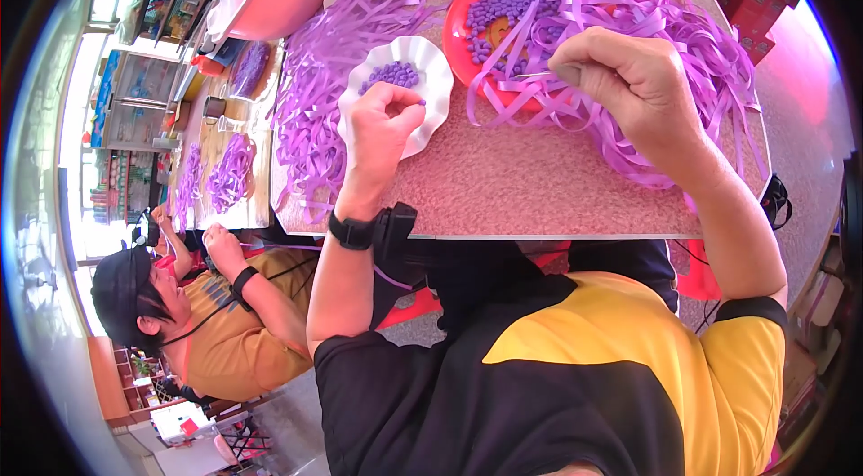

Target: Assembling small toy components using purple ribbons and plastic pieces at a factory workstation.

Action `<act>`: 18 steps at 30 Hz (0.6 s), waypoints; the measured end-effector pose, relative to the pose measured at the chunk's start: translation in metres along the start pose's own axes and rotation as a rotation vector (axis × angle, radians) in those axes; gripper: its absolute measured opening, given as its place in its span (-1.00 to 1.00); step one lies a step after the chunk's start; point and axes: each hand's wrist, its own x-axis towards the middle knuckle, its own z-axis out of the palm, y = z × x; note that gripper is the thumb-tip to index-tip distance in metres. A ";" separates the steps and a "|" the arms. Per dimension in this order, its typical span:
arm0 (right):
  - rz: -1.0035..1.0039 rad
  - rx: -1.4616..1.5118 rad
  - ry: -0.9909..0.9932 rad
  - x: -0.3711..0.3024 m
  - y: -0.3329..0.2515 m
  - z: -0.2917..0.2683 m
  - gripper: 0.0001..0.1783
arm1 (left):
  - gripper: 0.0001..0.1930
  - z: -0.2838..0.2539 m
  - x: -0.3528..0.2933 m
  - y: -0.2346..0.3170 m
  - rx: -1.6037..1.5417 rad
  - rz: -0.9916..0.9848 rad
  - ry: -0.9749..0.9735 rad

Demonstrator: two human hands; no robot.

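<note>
Left hand (382,125) over a white wavy-rimmed dish (437,121), thumb and finger pinched on one small purple bead (421,102). More purple beads (392,74) lie in the dish, just beyond those fingers. Right hand (634,85) raised at the near side of a red plate (457,31), thumb and forefinger pinched on a thin, needle-like piece (537,75) pointing toward the left hand; too small to tell more. Loose beads (508,1) fill the plate, ahead and left of the right hand. Purple ribbons (710,58) heap behind and under that hand; a second ribbon pile (310,103) lies left of the left hand — all on a pinkish speckled surface (539,193). Farther left, a co-worker (238,341) in a dark cap, hands raised.
</note>
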 end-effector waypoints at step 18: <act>-0.088 -0.176 -0.095 -0.006 0.000 0.010 -0.71 | -0.92 0.041 -0.022 0.069 -0.527 0.065 -0.159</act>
